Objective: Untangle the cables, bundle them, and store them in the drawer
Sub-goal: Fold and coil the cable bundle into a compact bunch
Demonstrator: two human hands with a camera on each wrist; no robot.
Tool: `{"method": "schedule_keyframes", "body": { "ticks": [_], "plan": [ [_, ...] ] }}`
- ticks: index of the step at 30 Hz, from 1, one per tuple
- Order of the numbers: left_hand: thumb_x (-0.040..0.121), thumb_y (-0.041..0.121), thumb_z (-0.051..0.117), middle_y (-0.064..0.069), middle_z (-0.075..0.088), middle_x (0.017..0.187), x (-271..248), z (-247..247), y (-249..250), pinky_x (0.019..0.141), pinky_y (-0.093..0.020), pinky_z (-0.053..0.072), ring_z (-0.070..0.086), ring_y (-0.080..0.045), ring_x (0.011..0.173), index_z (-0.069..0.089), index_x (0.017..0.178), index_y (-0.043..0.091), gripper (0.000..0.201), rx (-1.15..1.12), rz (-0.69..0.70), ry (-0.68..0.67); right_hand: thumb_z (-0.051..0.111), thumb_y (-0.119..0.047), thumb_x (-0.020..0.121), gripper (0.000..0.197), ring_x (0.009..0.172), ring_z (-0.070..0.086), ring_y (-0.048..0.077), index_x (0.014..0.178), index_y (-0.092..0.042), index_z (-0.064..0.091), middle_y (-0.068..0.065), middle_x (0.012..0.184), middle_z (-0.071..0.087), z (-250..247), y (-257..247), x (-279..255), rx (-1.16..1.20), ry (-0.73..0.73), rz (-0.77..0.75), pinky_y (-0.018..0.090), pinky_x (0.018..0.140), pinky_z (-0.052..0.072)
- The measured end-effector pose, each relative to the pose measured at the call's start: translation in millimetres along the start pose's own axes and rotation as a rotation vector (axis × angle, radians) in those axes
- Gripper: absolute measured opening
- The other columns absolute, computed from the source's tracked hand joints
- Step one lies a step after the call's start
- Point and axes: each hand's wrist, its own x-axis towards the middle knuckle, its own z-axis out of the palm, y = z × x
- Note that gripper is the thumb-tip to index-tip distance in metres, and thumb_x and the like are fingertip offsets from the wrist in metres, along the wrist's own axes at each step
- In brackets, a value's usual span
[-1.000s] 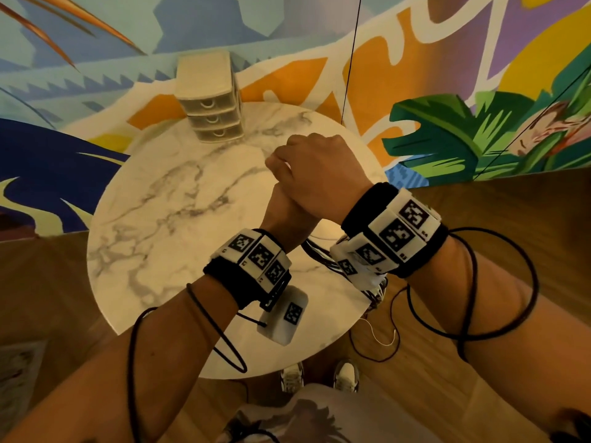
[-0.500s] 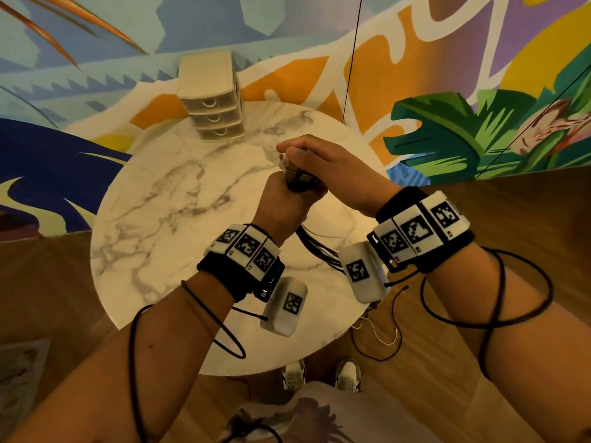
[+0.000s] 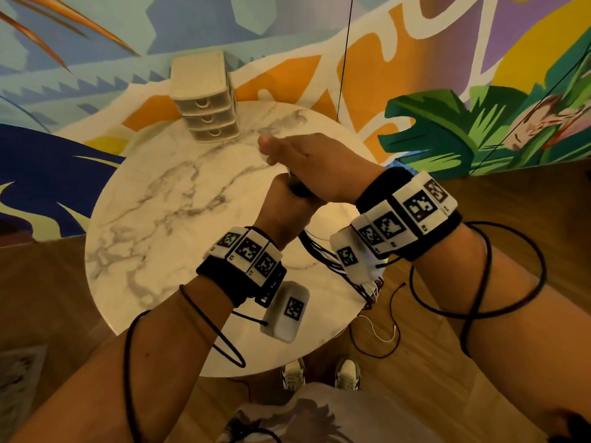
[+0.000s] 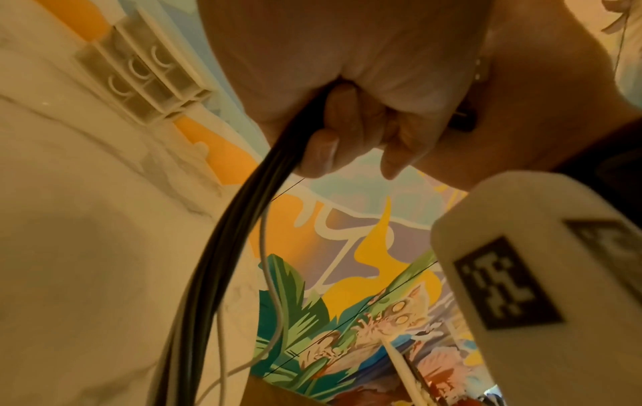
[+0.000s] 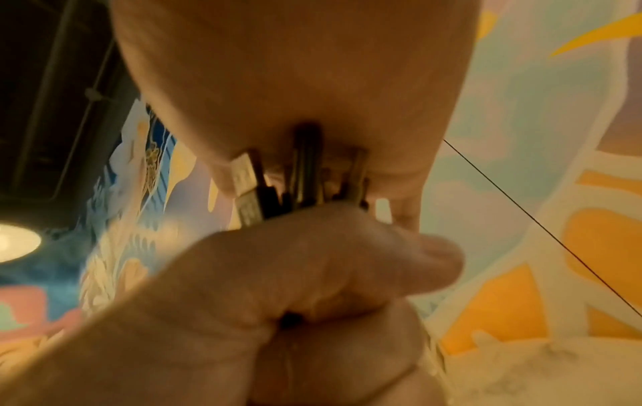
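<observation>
Both hands are up above the marble table (image 3: 153, 238), and the left hand (image 3: 281, 212) has its fingers curled tight round the cables (image 4: 222, 247), a dark bunch with a thin white one alongside, running down out of the fist and off the near edge of the table toward the floor. The right hand (image 3: 316, 167) sits on top of that fist. A second ago it was a closed fist over the left hand; now it has rolled flatter, thumb pointing toward the drawer unit (image 3: 204, 97). The right wrist view shows the plug ends (image 5: 302, 178) poking up between the two hands, pressed against the right palm. Whether the right fingers are actually curled round them I can't tell, the picture is too blurred there.

So my read is that the ends are being squared up: all the plugs gathered level in one grip, which makes a tidy start for coiling. The untangling looks mostly done, since the strands run parallel below the fist. The bundling itself is not yet made, a long tail hangs loose, and the three drawers at the far edge of the table are all closed.
</observation>
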Motion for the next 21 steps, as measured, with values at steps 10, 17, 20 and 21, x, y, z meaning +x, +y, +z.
{"method": "schedule_keyframes", "body": {
  "ticks": [10, 17, 20, 21],
  "plan": [
    [0.082, -0.005, 0.062, 0.005, 0.04, 0.039, 2.2, -11.1, -4.9, 0.045, -0.024, 0.029, 0.032, -0.013, 0.036, 0.053, 0.062, 0.021, 0.033, -0.08, -0.04, 0.032, 0.021, -0.05, 0.097, 0.049, 0.104, 0.062, 0.016, 0.122, -0.025, 0.056, 0.002, 0.112, 0.067, -14.8, 32.1, 15.3, 0.636, 0.129, 0.032, 0.039, 0.092, 0.045],
    [0.083, -0.003, 0.064, 0.003, 0.046, 0.04, 6.2, -9.8, 0.3, 0.04, -0.02, 0.033, 0.038, -0.013, 0.035, 0.058, 0.096, -0.011, 0.016, -0.127, 0.025, 0.023, 0.048, -0.044, 0.089, 0.053, 0.105, 0.062, 0.04, 0.117, -0.002, 0.063, 0.019, 0.115, 0.067, 9.1, 48.0, 9.9, 0.766, -0.04, 0.115, 0.051, 0.091, 0.051],
    [0.083, -0.005, 0.063, 0.005, 0.046, 0.04, 7.4, -9.1, 1.0, 0.04, -0.02, 0.032, 0.038, -0.012, 0.034, 0.055, 0.098, -0.008, 0.017, -0.143, 0.051, 0.014, 0.051, -0.048, 0.084, 0.055, 0.108, 0.063, 0.031, 0.116, -0.006, 0.065, 0.015, 0.115, 0.067, 9.9, 47.0, 12.0, 0.733, -0.018, 0.132, 0.053, 0.097, 0.048],
    [0.083, -0.005, 0.062, 0.004, 0.045, 0.039, 7.2, -9.3, 0.3, 0.04, -0.021, 0.032, 0.037, -0.012, 0.034, 0.055, 0.095, -0.007, 0.013, -0.148, 0.044, 0.011, 0.051, -0.05, 0.083, 0.055, 0.108, 0.063, 0.028, 0.116, -0.007, 0.065, 0.013, 0.115, 0.067, 10.0, 47.4, 13.4, 0.725, -0.024, 0.129, 0.052, 0.099, 0.047]
  ]
}}
